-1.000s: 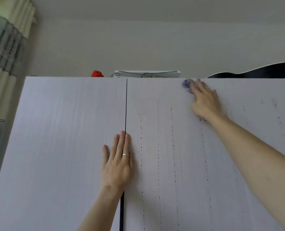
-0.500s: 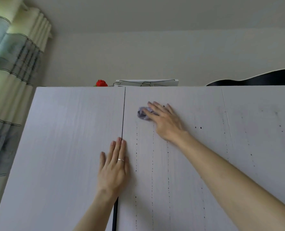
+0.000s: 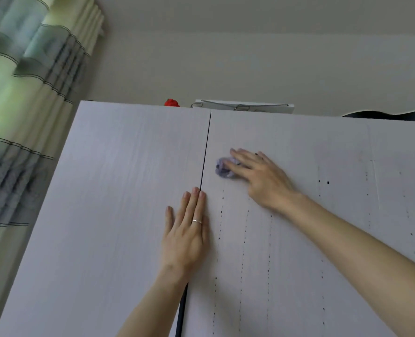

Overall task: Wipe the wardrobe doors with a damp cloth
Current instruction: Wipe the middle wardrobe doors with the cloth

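Right hand (image 3: 262,177) is pressing a small balled-up lilac cloth (image 3: 223,167) flat against the right wardrobe door (image 3: 286,239), in that door's upper part, just beside its left edge and the dark gap (image 3: 205,152) between the doors. Fingers (image 3: 240,155) are lying spread and extended over the cloth, pinning it to the panel rather than curling round it. Left hand (image 3: 187,229) is resting flat, fingers straight and together, holding nothing; it is sitting on the right edge of the left wardrobe door (image 3: 116,215) with fingertips reaching the gap, a ring (image 3: 197,221) on one finger.

Risks as I'm reading it:
- Cloth is only being pinned by pressure, so a lighter press on this vertical face could be letting it slide out and drop.
- Cloth is riding close to the gap; it could be snagging there or pushing dirt into it.
- Left hand is looking like a brace; if it is easing off, the door could be flexing or rattling under the wipe.
- Vertical rows of dark specks (image 3: 244,239) are running down the right door; a small wad could be smearing or missing them.

Hard to make out: how damp the cloth is, whether the specks are dirt or holes, most of the cloth under the fingers. Lower door halves and far right edge are cut off. On the top edge, a red object (image 3: 172,102) and a white box (image 3: 244,108) are only partly showing.
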A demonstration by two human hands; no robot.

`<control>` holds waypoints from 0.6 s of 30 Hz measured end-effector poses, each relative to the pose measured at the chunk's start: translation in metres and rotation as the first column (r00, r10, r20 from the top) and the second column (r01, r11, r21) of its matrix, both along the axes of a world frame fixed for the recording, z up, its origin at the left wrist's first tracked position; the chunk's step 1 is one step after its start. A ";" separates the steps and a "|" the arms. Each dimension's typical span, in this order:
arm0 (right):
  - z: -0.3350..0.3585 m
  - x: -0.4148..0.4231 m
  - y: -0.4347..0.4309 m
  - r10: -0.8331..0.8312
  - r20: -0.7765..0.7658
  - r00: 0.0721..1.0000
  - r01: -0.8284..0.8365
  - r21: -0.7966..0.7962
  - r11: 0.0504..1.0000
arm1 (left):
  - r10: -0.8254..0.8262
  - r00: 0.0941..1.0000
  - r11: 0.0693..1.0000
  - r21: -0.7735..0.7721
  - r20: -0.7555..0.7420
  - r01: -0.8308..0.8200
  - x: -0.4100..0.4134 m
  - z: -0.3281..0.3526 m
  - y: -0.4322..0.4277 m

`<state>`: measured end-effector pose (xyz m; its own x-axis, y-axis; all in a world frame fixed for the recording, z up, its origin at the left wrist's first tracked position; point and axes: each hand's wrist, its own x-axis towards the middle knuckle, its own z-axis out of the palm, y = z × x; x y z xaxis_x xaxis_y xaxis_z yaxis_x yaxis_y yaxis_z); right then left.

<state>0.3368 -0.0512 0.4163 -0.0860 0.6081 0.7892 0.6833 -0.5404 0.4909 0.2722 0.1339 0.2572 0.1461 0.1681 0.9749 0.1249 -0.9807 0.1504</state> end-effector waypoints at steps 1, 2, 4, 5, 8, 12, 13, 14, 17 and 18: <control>0.023 0.002 -0.004 -0.061 -0.019 0.998 0.062 0.071 0.996 | -0.007 1.000 1.000 0.001 0.001 0.007 0.001 -0.001 0.001; 0.045 0.001 -0.009 -0.108 -0.078 0.991 0.120 0.168 0.979 | -0.016 1.000 1.000 0.004 -0.003 0.016 0.001 -0.001 0.002; 0.071 0.001 -0.011 -0.076 -0.194 0.978 0.145 0.371 0.917 | -0.026 1.000 1.000 0.013 0.008 0.026 0.004 -0.003 0.002; 0.071 0.000 -0.003 -0.036 -0.191 0.981 0.117 0.430 0.895 | -0.024 1.000 1.000 0.014 0.019 0.024 0.004 -0.002 0.003; 0.018 0.002 0.027 0.079 -0.046 0.996 -0.055 0.399 0.915 | -0.022 0.998 1.000 0.021 0.054 0.021 0.006 -0.001 0.007; -0.055 0.008 0.027 0.102 0.094 0.990 -0.105 0.031 0.994 | -0.011 0.998 0.999 0.039 0.057 0.009 0.008 -0.003 0.009; -0.044 0.008 0.020 0.097 0.106 0.990 -0.093 -0.039 0.995 | -0.006 0.998 0.999 0.044 0.059 0.004 0.008 -0.003 0.009; -0.027 0.008 0.014 0.073 0.134 0.988 -0.070 -0.029 0.997 | -0.008 0.998 0.999 0.047 0.055 0.005 0.009 -0.003 0.008; 0.027 0.005 -0.003 -0.099 0.082 0.992 0.073 0.282 0.957 | 0.008 0.998 0.999 0.053 0.059 -0.012 0.010 -0.005 0.009; 0.037 0.006 -0.008 -0.124 0.039 0.992 0.100 0.385 0.918 | 0.019 0.998 0.998 0.056 0.064 -0.022 0.011 -0.006 0.009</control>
<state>0.3431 -0.0591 0.4534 -0.0902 0.2706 0.9585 0.5830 -0.7659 0.2711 0.2828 0.1432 0.2516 0.0807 0.1142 0.9902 0.1371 -0.9852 0.1025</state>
